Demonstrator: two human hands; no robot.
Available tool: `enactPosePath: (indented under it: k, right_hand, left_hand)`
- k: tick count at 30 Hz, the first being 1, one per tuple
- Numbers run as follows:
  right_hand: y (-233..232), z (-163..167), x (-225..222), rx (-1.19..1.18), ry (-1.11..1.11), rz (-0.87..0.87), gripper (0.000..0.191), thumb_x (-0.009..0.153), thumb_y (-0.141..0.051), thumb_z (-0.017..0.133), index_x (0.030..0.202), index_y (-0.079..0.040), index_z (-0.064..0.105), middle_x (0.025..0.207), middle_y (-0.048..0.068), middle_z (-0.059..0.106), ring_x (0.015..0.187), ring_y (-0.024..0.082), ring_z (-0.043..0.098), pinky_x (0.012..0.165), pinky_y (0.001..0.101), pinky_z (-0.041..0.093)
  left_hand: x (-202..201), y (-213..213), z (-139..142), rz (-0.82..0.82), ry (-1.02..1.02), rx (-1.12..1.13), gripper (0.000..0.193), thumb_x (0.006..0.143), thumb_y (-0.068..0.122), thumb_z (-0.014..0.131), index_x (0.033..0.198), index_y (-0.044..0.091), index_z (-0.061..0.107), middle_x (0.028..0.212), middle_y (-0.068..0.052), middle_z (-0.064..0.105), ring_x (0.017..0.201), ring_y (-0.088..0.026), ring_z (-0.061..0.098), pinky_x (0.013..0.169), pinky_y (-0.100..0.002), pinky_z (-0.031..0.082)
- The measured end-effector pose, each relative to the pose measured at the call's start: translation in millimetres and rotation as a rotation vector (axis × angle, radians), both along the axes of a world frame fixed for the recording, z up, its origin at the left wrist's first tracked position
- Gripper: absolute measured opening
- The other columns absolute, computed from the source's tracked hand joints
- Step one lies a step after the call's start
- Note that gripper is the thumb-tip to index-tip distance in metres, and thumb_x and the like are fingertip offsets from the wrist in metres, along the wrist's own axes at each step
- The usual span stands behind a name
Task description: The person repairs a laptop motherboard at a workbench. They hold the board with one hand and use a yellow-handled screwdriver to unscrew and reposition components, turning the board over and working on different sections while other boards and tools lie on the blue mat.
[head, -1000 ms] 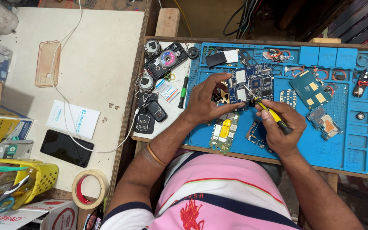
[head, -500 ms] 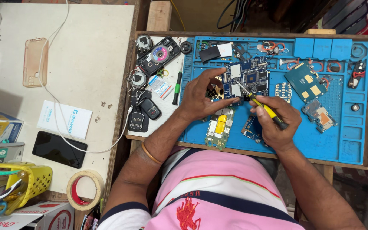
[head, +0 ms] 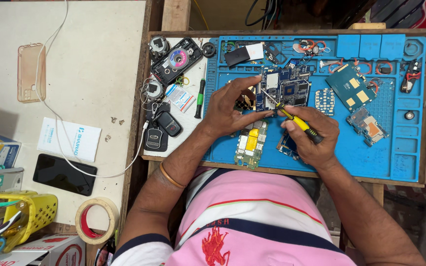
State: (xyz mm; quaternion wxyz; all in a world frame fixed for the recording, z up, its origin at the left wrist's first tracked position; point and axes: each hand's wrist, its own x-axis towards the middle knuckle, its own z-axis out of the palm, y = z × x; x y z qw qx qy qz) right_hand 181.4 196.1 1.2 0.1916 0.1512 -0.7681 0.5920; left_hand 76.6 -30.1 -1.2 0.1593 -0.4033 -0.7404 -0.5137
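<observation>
Tape roll [head: 96, 220], black phone [head: 64, 174], key fobs [head: 161, 130]
</observation>
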Motion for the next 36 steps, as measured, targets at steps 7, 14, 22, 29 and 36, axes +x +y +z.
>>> enactPosePath:
  k: [7,14,22,29,36]
  right_hand:
    - [8,-8,-1,0.035,0.034,0.008,0.025,0.101,-0.006,0.068,0.125,0.001,0.069,0.109,0.015,0.076,0.089,0.018,0.075,0.080,0.0260,0.059]
    - [9,-12,-6,-0.026,0.011,-0.060,0.029,0.105,-0.011,0.067,0.132,0.000,0.065,0.118,0.017,0.074,0.090,0.016,0.075,0.080,0.0258,0.060]
    - [12,-7,-5,0.005,0.028,0.001,0.035,0.106,-0.010,0.066,0.139,-0.001,0.062,0.125,0.019,0.073,0.093,0.017,0.076,0.081,0.0265,0.062]
    - [13,-7,-6,0.001,0.016,0.014,0.031,0.105,-0.006,0.065,0.135,0.000,0.064,0.121,0.019,0.074,0.091,0.017,0.075,0.080,0.0266,0.062]
    - [15,-5,-6,0.011,0.022,0.011,0.030,0.105,-0.006,0.063,0.135,0.001,0.064,0.119,0.018,0.074,0.094,0.018,0.075,0.083,0.0275,0.062]
  left_hand:
    - [-4,5,-6,-0.030,-0.058,0.024,0.082,0.079,0.027,0.097,0.145,0.013,0.051,0.129,-0.009,0.068,0.093,-0.016,0.075,0.079,-0.028,0.064]
    - [-7,11,-8,-0.021,-0.039,-0.034,0.082,0.079,0.031,0.098,0.145,0.013,0.052,0.121,-0.006,0.069,0.093,-0.015,0.074,0.078,-0.028,0.064]
    - [-3,15,-2,-0.033,0.015,-0.051,0.078,0.080,0.031,0.097,0.142,0.012,0.054,0.122,-0.006,0.069,0.093,-0.016,0.074,0.079,-0.029,0.061]
    - [-4,16,-2,-0.034,0.011,-0.051,0.077,0.080,0.031,0.096,0.142,0.012,0.054,0.123,-0.007,0.069,0.094,-0.016,0.075,0.079,-0.029,0.062]
    - [-6,18,-9,-0.006,0.004,-0.047,0.077,0.079,0.031,0.097,0.140,0.012,0.054,0.122,-0.007,0.069,0.092,-0.015,0.074,0.077,-0.028,0.063]
